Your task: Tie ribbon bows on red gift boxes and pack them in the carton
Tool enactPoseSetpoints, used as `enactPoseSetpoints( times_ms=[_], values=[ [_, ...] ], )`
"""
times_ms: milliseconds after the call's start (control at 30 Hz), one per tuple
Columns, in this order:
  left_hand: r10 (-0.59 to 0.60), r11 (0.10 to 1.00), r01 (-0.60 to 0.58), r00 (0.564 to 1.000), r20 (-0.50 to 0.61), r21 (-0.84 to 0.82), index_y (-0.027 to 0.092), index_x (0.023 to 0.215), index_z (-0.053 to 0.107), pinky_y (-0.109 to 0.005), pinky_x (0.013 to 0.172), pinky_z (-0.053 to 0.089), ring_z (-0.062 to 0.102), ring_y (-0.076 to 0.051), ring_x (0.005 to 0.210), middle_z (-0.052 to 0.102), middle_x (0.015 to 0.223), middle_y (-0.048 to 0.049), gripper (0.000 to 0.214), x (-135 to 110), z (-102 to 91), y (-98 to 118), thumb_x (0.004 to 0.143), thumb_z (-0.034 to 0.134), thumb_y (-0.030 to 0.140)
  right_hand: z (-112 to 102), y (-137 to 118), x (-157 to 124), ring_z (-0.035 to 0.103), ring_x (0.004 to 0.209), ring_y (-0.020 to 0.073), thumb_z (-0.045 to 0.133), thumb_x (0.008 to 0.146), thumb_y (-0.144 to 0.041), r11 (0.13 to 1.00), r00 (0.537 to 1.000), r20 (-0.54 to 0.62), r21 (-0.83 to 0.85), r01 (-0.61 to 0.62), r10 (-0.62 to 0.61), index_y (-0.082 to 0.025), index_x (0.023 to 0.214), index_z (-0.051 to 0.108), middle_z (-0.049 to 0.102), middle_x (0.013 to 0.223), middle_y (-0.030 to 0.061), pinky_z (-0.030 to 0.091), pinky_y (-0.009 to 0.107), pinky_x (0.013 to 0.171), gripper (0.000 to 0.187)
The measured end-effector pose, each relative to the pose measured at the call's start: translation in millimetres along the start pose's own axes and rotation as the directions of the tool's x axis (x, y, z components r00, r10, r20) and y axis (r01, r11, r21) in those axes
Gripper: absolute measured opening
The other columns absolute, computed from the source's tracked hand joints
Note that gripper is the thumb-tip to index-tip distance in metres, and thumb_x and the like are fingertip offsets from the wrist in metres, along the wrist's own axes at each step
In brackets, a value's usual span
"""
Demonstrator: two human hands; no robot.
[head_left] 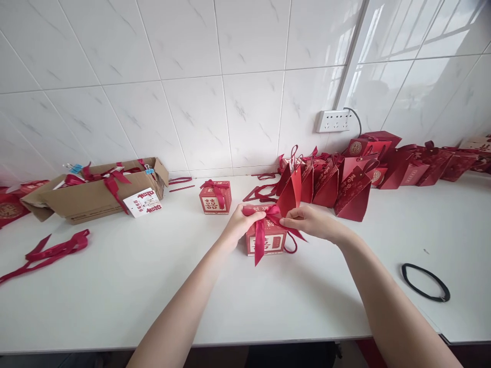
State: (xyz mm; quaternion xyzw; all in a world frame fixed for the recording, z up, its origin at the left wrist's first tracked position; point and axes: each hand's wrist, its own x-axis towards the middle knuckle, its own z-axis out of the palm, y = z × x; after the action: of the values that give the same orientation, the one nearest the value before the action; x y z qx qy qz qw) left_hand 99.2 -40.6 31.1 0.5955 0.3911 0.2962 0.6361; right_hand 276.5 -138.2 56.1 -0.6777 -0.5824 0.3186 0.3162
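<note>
A red and cream gift box [265, 243] stands on the white table in front of me, with a dark red satin ribbon [260, 240] tied over its top. My left hand [242, 221] is at the box's upper left, thumb and fingers closed on the ribbon at the knot. On the other side, my right hand [307, 222] pinches the ribbon near the box's upper right edge. One ribbon tail hangs down the front, another sticks out to the right. A dark red cord loop [292, 244] shows beside the box.
A similar box with a bow [215, 198] stands behind, to the left. Farther left are a cardboard carton [82, 202] of ribbons, a printed card [144, 203] and loose ribbon [57, 250]. Red gift bags [352, 197] line the right back; a black band [425, 282] lies front right.
</note>
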Motion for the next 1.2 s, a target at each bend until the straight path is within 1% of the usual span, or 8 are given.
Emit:
enactPoseSetpoints(
  times_ms=[100, 400, 667, 867, 933, 1000, 1067, 1200],
  values=[
    [-0.018, 1.0, 0.018, 0.999, -0.029, 0.009, 0.02, 0.097, 0.052, -0.031, 0.07, 0.05, 0.068, -0.022, 0.085, 0.069, 0.094, -0.0054, 0.044, 0, -0.4, -2, 0.064, 0.077, 0.037, -3, -3, -5, 0.02, 0.044, 0.0066, 0.063, 0.072, -0.058, 0.999, 1.0, -0.003, -0.045, 0.015, -0.015, -0.019, 0.048, 0.033, 0.026, 0.047, -0.0055, 0.014, 0.025, 0.042, 0.054],
    [0.002, 1.0, -0.003, 0.998, -0.065, -0.025, 0.019, 0.092, 0.052, -0.034, 0.079, 0.05, 0.066, -0.023, 0.092, 0.068, 0.1, -0.0075, 0.047, 1, 2.3, -5, 0.062, 0.08, 0.042, 7, -17, -14, 0.038, 0.03, 0.0061, 0.058, 0.075, -0.037, 0.99, 0.955, 0.294, 0.123, -0.063, 0.024, -0.018, 0.04, 0.047, 0.047, 0.036, -0.003, 0.031, 0.022, 0.037, 0.041],
    [0.015, 0.999, -0.016, 1.0, -0.027, -0.029, 0.02, 0.089, 0.053, -0.033, 0.074, 0.05, 0.067, -0.022, 0.084, 0.07, 0.088, -0.0043, 0.043, -1, 1.1, -3, 0.063, 0.079, 0.043, 12, -12, -13, 0.045, 0.031, 0.0069, 0.052, 0.074, -0.025, 0.999, 0.915, 0.403, 0.026, -0.042, 0.028, -0.018, 0.046, 0.055, 0.056, 0.04, -0.0019, 0.032, 0.02, 0.037, 0.03],
    [-0.001, 1.0, 0.001, 0.998, -0.061, -0.005, 0.019, 0.091, 0.053, -0.033, 0.075, 0.049, 0.067, -0.023, 0.088, 0.07, 0.094, -0.0059, 0.046, 2, -2.0, -6, 0.06, 0.081, 0.039, -2, -2, -11, 0.05, 0.036, 0.0077, 0.065, 0.071, -0.034, 0.993, 0.79, 0.602, -0.078, -0.089, 0.118, -0.016, 0.059, 0.066, 0.058, 0.045, -0.0016, 0.027, 0.019, 0.036, 0.022],
    [-0.009, 1.0, 0.008, 0.999, -0.05, -0.01, 0.019, 0.091, 0.053, -0.033, 0.075, 0.05, 0.067, -0.023, 0.088, 0.07, 0.095, -0.0062, 0.045, 2, -2.7, -6, 0.061, 0.081, 0.038, -9, 2, -8, 0.044, 0.035, 0.0063, 0.066, 0.073, -0.045, 0.997, 0.879, 0.472, 0.01, -0.076, 0.063, -0.015, 0.063, 0.065, 0.05, 0.042, -0.0039, 0.023, 0.019, 0.036, 0.031],
    [-0.016, 1.0, 0.015, 0.999, -0.032, -0.012, 0.02, 0.093, 0.053, -0.033, 0.075, 0.05, 0.067, -0.024, 0.089, 0.069, 0.096, -0.0064, 0.047, 2, -3.2, -6, 0.061, 0.081, 0.038, -11, 5, -4, 0.039, 0.038, 0.0055, 0.066, 0.072, -0.053, 0.985, 0.979, 0.203, 0.17, -0.002, -0.033, -0.016, 0.074, 0.064, 0.047, 0.047, -0.0059, 0.021, 0.02, 0.037, 0.037],
    [-0.014, 1.0, 0.014, 1.0, -0.016, -0.006, 0.02, 0.095, 0.053, -0.033, 0.075, 0.05, 0.067, -0.024, 0.09, 0.069, 0.097, -0.0067, 0.049, 1, -3.7, -6, 0.06, 0.081, 0.04, -8, 5, 0, 0.039, 0.045, 0.0057, 0.071, 0.067, -0.054, 0.96, 0.995, -0.006, 0.263, 0.1, -0.102, -0.019, 0.091, 0.063, 0.053, 0.061, -0.0046, 0.021, 0.02, 0.039, 0.043],
    [-0.007, 1.0, 0.007, 1.0, 0.003, 0.001, 0.02, 0.094, 0.054, -0.032, 0.074, 0.049, 0.068, -0.023, 0.088, 0.07, 0.096, -0.0064, 0.051, -3, -3.8, -5, 0.06, 0.081, 0.045, 8, 1, 8, 0.037, 0.05, 0.0062, 0.072, 0.065, -0.054, 0.96, 0.988, -0.05, 0.233, 0.153, -0.146, -0.019, 0.088, 0.064, 0.054, 0.066, -0.0034, 0.024, 0.021, 0.043, 0.043]
  ],
)
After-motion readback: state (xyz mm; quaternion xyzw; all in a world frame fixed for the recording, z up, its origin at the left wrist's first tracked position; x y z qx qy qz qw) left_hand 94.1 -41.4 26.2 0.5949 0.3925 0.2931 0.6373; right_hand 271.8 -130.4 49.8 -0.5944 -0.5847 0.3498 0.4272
